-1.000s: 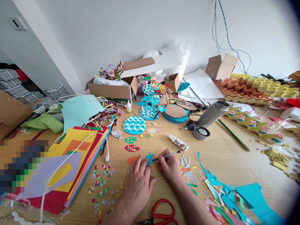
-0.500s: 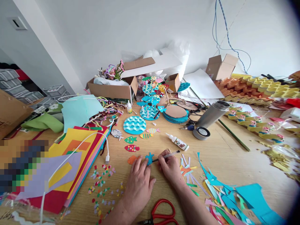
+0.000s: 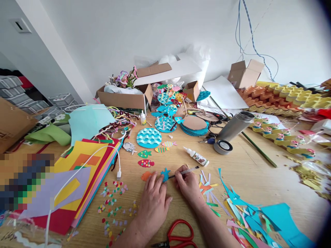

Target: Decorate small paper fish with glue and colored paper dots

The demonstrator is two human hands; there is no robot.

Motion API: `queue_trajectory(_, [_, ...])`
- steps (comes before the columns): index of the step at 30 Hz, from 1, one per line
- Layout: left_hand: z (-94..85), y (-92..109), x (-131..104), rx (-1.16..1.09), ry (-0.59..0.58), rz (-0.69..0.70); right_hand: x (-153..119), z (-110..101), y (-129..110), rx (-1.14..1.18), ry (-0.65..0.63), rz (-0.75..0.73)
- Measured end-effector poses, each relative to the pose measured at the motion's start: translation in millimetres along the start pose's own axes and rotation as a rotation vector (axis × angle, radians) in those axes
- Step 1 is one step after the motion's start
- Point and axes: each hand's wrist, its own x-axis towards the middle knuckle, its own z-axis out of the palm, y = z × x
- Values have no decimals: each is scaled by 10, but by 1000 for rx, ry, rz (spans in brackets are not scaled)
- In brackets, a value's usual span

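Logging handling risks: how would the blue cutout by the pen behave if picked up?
The blue cutout looks thin, so probably light and bendable. Its narrow points might crease easily. Lying flat, it may slide when nudged.

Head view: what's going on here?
A person sits or stands at a wooden table, their right hand holding a slim grey pen with its dark tip at a blue star-shaped paper cutout. The left hand lies flat, fingers at the cutout's lower left edge, beside an orange paper fish. Red-handled metal scissors lie nearby. Any pen mark is too small to tell.
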Motion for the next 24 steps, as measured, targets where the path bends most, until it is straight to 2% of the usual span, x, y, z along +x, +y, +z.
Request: queue_trajectory(24, [24, -16, -7, -7, -11, -5, -7, -8, 6, 37, -7, -3])
